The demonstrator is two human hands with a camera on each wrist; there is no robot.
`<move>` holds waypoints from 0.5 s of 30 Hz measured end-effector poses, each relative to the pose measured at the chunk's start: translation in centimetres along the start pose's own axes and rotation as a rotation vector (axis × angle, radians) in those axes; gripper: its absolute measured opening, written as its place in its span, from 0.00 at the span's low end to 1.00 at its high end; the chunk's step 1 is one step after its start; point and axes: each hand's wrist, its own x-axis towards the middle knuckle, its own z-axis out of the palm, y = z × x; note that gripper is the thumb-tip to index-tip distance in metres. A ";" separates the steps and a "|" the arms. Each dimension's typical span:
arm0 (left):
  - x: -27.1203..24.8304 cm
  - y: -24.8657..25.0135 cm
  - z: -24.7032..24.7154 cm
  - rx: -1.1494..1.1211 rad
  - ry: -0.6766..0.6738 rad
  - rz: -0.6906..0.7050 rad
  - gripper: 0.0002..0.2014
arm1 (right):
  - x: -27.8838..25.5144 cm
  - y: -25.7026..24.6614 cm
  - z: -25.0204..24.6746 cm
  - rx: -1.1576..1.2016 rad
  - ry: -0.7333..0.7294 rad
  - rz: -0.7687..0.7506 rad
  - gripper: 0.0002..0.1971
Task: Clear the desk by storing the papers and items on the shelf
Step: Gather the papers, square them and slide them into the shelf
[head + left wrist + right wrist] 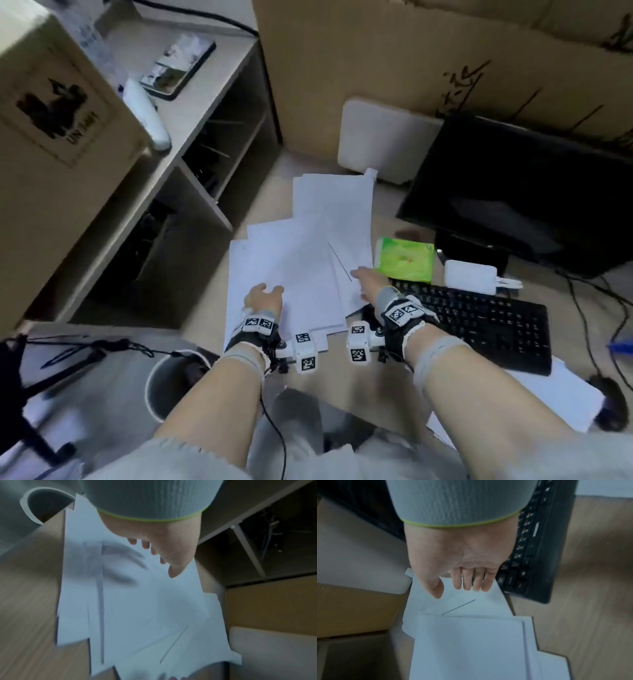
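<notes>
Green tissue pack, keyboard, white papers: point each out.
green tissue pack (405, 259), head view, middle of its top face.
keyboard (479, 322), head view, middle of the key field.
white papers (301, 260), head view, top sheet of the spread.

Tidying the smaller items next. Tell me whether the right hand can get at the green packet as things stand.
Probably yes: the right hand lies open on the papers beside the green packet, with nothing between them.

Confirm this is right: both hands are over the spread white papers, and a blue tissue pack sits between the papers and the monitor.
Not quite. The tissue pack is green, as the head view shows. The left hand and right hand are indeed over the white papers, beside the monitor.
</notes>
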 end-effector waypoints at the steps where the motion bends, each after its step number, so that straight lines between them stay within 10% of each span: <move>1: 0.7 0.2 -1.5 0.003 -0.004 -0.008 0.35 | 0.8 -0.9 1.3 -0.052 0.009 0.003 0.22; 9: 8.3 -3.4 -3.6 -0.004 0.033 -0.291 0.61 | 3.7 -2.2 5.1 -0.121 0.265 0.156 0.37; 15: 4.4 0.3 -5.1 -0.067 -0.108 -0.252 0.36 | 2.3 -1.2 8.3 -0.142 0.103 0.130 0.33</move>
